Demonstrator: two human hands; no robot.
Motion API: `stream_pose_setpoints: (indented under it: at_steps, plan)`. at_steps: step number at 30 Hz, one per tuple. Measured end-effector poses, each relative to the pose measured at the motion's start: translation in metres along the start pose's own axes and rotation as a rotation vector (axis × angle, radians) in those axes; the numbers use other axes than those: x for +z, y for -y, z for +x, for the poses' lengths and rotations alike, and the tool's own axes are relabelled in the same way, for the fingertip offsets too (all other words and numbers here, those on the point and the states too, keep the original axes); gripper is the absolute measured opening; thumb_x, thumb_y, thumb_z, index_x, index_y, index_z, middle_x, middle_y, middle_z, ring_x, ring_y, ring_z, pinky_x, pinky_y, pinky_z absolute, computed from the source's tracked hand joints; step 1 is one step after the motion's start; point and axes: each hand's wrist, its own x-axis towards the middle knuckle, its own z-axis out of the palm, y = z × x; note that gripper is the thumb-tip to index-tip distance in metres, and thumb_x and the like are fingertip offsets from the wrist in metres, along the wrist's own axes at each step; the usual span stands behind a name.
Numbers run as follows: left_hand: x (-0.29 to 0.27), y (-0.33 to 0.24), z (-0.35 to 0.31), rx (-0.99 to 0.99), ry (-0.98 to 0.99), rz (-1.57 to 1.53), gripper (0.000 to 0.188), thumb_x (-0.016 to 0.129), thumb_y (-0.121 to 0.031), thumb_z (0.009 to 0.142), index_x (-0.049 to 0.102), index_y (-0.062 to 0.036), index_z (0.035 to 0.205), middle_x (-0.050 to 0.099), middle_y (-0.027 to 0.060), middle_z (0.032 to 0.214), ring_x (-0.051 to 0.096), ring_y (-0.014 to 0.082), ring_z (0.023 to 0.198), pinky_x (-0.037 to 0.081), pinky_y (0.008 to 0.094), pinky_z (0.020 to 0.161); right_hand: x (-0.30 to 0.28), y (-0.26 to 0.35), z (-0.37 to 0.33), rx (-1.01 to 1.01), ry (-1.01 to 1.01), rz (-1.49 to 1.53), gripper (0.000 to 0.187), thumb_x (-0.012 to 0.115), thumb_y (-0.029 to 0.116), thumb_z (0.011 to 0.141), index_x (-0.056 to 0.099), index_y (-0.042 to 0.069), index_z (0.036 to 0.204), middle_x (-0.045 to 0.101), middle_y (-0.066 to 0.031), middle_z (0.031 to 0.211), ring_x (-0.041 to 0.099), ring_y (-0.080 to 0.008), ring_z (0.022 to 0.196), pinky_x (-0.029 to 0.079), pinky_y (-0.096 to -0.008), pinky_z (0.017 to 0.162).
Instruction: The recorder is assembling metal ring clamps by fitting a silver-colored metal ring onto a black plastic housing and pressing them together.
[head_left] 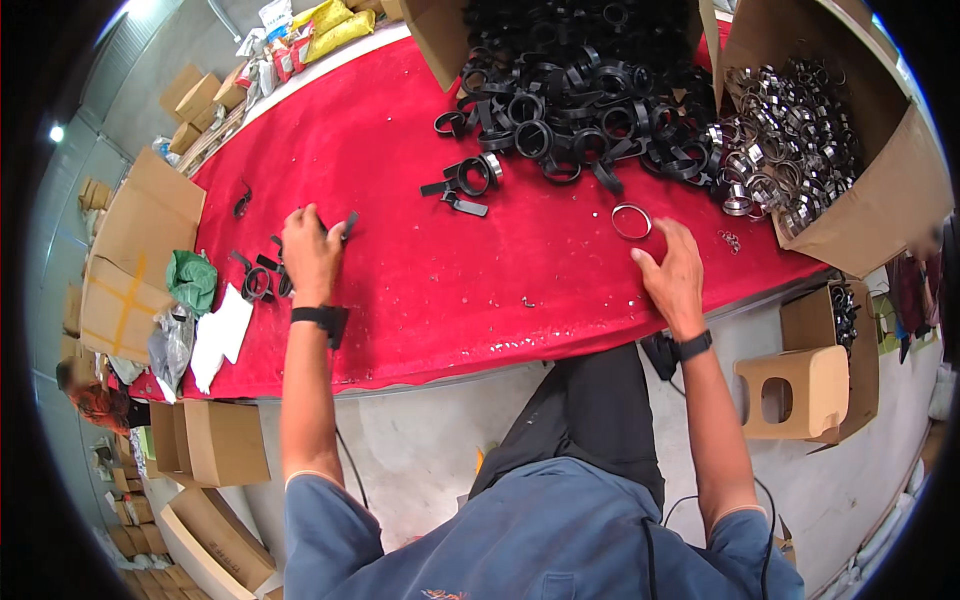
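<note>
My left hand (310, 258) is at the left of the red-covered table, fingers curled down around a black ring with a tab (350, 224); the tab sticks out past the thumb, and the hand hides the rest. Beside it lie several loose black rings with tabs (257, 284). My right hand (676, 275) hovers at the right with thumb and fingers apart, holding nothing. Just beyond its fingertips a thin silver metal ring (631, 221) rests on the cloth. In the middle, black tabbed parts lie around a black ring with a silver band (474, 177).
A heap of black rings (560, 120) spills from a carton at the back. Right of it, an open carton (870, 225) holds many silver rings (790, 140). A green bag (191, 280) and white sheets (222, 335) lie at the left edge. Cartons (228, 445) stand below the table.
</note>
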Motion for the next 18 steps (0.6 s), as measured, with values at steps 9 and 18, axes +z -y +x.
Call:
stream_pose_setpoints:
  at_steps: [9, 18]
  plan:
    - [0.062, -0.199, 0.030, 0.226, 0.372, -0.473, 0.091, 0.092, -0.036, 0.081, 0.053, 0.0027, 0.153, 0.064, 0.0262, 0.146, 0.060, 0.0422, 0.138, 0.050, 0.0480, 0.116, 0.030, -0.019, 0.036, 0.019, 0.298, -0.086, 0.073, 0.092, 0.023, 0.079, 0.065, 0.000, 0.142, 0.069, -0.0229, 0.141, 0.063, -0.0420, 0.130, 0.049, -0.0472, 0.115]
    - [0.041, -0.196, 0.039, 0.268, 0.115, -0.621, 0.081, 0.090, -0.016, 0.080, 0.055, 0.0013, 0.150, 0.067, 0.0252, 0.137, 0.065, 0.0418, 0.128, 0.053, 0.0475, 0.109, -0.039, 0.006, -0.010, 0.639, 0.526, 1.866, 0.064, 0.060, 0.037, 0.112, 0.036, 0.011, 0.166, 0.059, -0.0307, 0.150, 0.061, -0.0411, 0.139, 0.056, -0.0470, 0.107]
